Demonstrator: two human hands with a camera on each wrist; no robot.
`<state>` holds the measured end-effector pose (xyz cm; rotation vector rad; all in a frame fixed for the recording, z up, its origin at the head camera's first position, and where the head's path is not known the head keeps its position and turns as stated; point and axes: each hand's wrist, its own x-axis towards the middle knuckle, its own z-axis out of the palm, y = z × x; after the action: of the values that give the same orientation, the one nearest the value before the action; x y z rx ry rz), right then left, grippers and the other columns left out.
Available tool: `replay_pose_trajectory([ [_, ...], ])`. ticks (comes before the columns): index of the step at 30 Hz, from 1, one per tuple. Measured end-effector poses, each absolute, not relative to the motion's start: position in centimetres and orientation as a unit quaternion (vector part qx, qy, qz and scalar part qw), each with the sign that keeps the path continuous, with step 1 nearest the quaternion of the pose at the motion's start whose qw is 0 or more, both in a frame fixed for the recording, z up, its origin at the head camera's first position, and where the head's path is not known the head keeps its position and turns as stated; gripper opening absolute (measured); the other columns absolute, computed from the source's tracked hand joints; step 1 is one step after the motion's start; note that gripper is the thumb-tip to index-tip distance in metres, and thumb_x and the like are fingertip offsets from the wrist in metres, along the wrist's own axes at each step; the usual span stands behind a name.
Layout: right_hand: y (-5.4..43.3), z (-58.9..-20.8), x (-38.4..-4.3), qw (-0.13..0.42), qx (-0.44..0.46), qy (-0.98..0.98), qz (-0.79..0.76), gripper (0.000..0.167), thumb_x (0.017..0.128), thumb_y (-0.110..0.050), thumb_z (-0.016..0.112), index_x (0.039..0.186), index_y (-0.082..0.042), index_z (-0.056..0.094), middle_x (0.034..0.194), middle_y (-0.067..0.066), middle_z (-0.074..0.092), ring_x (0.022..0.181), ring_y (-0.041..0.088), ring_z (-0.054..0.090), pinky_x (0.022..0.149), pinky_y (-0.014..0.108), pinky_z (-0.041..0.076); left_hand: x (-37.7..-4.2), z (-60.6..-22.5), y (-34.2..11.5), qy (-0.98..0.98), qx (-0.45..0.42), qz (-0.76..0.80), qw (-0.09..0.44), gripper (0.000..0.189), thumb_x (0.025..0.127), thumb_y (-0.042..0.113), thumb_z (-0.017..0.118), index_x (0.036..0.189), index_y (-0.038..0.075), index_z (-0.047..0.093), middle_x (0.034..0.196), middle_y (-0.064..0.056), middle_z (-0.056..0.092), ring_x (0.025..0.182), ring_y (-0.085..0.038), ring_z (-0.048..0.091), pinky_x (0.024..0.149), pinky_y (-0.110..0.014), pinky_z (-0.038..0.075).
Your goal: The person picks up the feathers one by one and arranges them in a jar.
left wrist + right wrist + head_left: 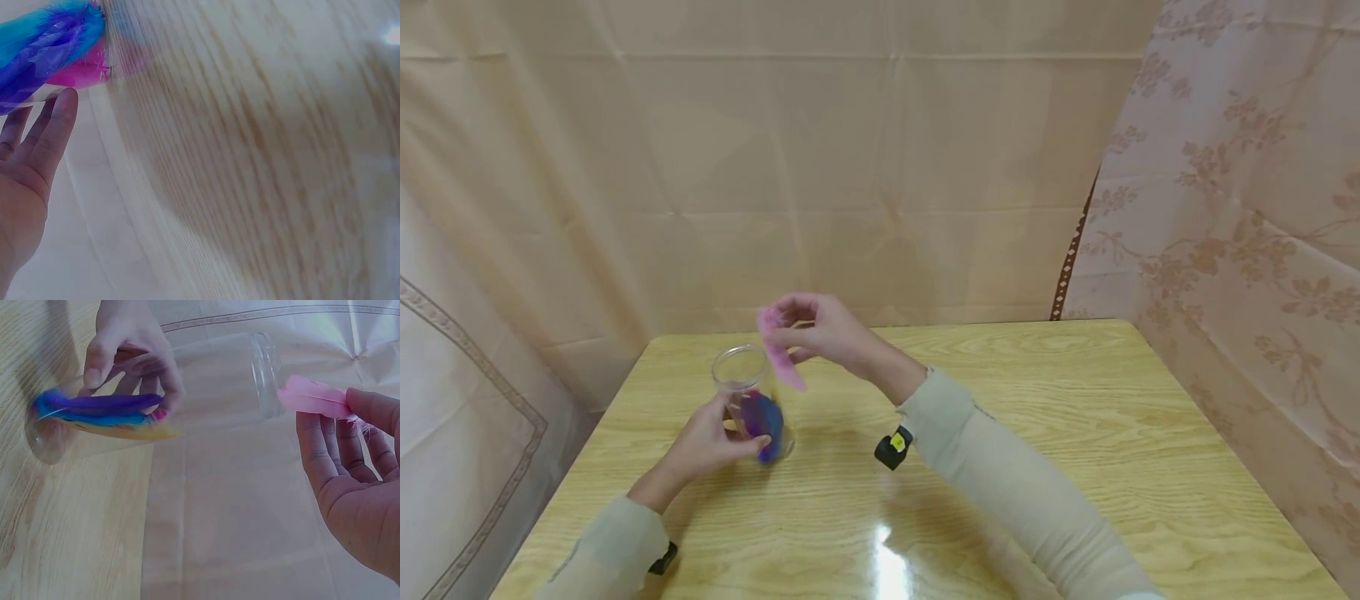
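Note:
A tall clear jar (212, 375) without a lid stands on the table, with several feathers inside: purple (119, 402), blue (94, 25), yellow (137, 431) and magenta (81, 72). My left hand (715, 437) holds the jar around its side, thumb in front and fingers behind. Beside the jar's rim (740, 367), my right hand (831, 333) pinches a pink feather (781, 354) between thumb and fingers. In the right wrist view the feather's tip (294, 394) lies close to the jar's mouth. Whether it touches the glass, I cannot tell.
The wood-grain table (1000, 400) reaches back to a beige curtain (850, 167). A floral cloth (1247, 208) hangs at the right, and pale cloth (460, 400) at the left. Black wrist straps (892, 450) sit at both sleeves. A bright reflection shines near the front.

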<state>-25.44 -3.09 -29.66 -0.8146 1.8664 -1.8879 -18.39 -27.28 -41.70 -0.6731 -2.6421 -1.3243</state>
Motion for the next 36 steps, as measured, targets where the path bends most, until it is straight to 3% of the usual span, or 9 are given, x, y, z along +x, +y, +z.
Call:
replay_pose_trajectory([
  [11,-4.4,-28.9,-25.4,0.184,-0.299,0.65,-0.675,0.031,0.095,-0.006,0.071,0.123,0.002,0.062,0.106,0.01,0.063,0.091,0.018,0.064,0.079,0.04,0.061,-19.9,-43.6,-28.6,-0.868,-0.213,-0.447,0.041,0.079,0.075,0.005,0.09,0.141,0.008,0.045,0.119,-0.016,0.06,0.082,-0.022,0.063,0.067,-0.026,0.059],
  [18,-5.6,-28.7,-25.5,0.178,-0.301,0.64,-0.684,0.028,0.094,-0.005,0.071,0.119,0.003,0.062,0.103,0.009,0.062,0.088,0.016,0.063,0.078,0.039,0.061,-18.1,-40.3,-27.0,-0.869,-0.22,-0.441,0.042,0.07,0.075,-0.005,0.085,0.133,0.0,0.046,0.109,-0.02,0.061,0.078,-0.029,0.064,0.067,-0.028,0.06],
  [23,-6.1,-28.4,-25.1,0.171,-0.301,0.628,-0.697,0.025,0.094,-0.004,0.072,0.116,0.003,0.063,0.101,0.008,0.061,0.086,0.017,0.065,0.079,0.038,0.061,-19.0,-42.4,-27.7,-0.871,-0.214,-0.44,0.043,0.074,0.074,-0.004,0.086,0.136,0.004,0.046,0.109,-0.017,0.061,0.078,-0.024,0.064,0.067,-0.028,0.06],
  [27,-6.4,-28.1,-24.8,0.158,-0.298,0.622,-0.707,0.023,0.094,-0.003,0.072,0.115,0.002,0.064,0.1,0.008,0.061,0.085,0.018,0.066,0.078,0.038,0.061,-19.6,-43.6,-28.3,-0.865,-0.218,-0.449,0.045,0.079,0.074,0.0,0.088,0.139,0.01,0.046,0.109,-0.015,0.06,0.078,-0.02,0.064,0.066,-0.028,0.06],
  [36,-7.3,-28.1,-24.5,0.111,-0.315,0.615,-0.714,0.025,0.096,-0.001,0.068,0.119,0.005,0.062,0.099,0.008,0.062,0.085,0.016,0.067,0.076,0.036,0.061,-19.5,-43.7,-28.5,-0.86,-0.215,-0.461,0.038,0.075,0.075,0.004,0.089,0.137,0.011,0.048,0.112,-0.016,0.06,0.079,-0.019,0.064,0.067,-0.029,0.06],
])
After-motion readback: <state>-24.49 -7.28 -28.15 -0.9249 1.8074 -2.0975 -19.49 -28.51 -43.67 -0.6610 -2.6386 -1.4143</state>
